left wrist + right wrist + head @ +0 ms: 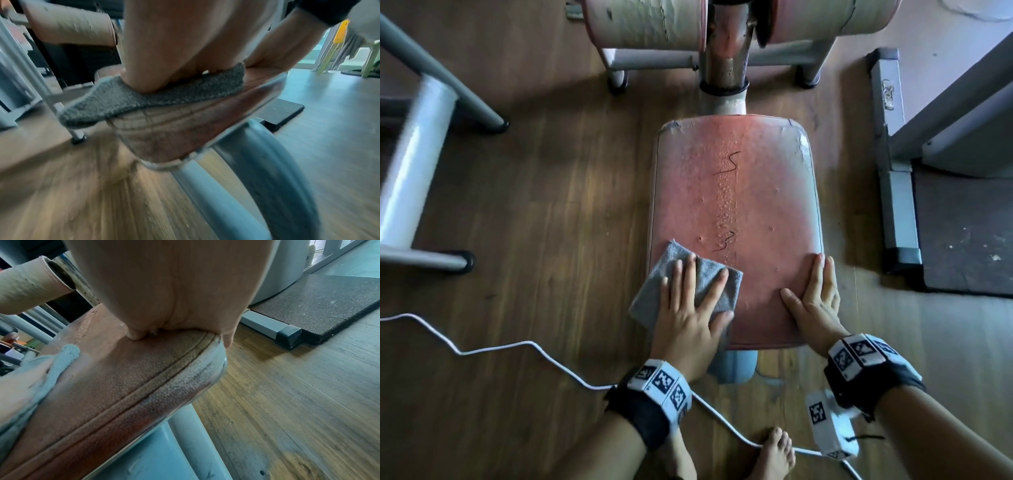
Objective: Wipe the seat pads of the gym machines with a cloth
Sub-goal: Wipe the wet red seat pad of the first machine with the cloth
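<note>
**Cloth pressed flat on the near left of the red seat pad**

In the head view the red seat pad (736, 219) fills the centre of the frame, with beads of water in a line down its middle. The left hand (690, 308) lies flat, fingers spread and straight, pressing the grey cloth (654, 291) onto the pad's lower-left corner; part of the cloth overhangs the pad's left edge. The right hand (815, 301) rests open, fingers straight and together, along the pad's lower-right edge, holding nothing. Two cracked roller pads (647, 24) sit at the top of the frame. A white cable (493, 347) runs across the wooden floor (534, 205) at lower left.
</note>
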`<state>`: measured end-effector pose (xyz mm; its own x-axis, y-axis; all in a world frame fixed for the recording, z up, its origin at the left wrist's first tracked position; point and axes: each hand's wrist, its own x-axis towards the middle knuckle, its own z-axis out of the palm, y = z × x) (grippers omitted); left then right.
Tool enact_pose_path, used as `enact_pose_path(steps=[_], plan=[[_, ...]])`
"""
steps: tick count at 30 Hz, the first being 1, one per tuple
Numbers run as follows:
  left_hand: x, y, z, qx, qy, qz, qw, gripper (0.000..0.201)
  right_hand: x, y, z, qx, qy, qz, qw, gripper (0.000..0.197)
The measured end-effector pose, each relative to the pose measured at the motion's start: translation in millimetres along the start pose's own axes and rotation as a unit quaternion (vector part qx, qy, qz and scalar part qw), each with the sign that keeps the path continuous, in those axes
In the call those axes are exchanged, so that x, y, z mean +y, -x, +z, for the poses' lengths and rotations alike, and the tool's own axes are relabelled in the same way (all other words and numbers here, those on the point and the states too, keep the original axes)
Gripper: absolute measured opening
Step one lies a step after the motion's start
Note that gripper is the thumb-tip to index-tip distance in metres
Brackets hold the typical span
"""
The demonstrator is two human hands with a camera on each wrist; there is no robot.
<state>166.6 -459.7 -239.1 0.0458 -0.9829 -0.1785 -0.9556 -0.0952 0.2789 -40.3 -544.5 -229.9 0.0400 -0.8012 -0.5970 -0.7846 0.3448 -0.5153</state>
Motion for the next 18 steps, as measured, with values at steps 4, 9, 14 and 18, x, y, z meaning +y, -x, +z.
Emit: enact_pose_path(steps=[4,9,14,18], plan=[[-5.6,-25.7,-3.2,0.007,-0.016,-0.018,1.0,0.063,-0.7,0.1,-0.4,-0.001,0.0,0.001,1.0,0.086],[-3.5,0.4,-0.7,0.032,0.005,-0.075,0.997,0.063,-0.6,-0.6,-0.5,-0.007,0.007,0.002,1.0,0.086],[-7.0,-15.8,-2.1,0.033,0.028,-0.073,0.996,0.064,0.6,0.1,-0.4,-0.003,0.003,-0.003,1.0,0.085],[-1.4,-33.0,-7.9,0.014,0.026,-0.081,0.996,0.064,1.3,-0.2,0.6,-0.006,0.007,0.001,1.0,0.084]])
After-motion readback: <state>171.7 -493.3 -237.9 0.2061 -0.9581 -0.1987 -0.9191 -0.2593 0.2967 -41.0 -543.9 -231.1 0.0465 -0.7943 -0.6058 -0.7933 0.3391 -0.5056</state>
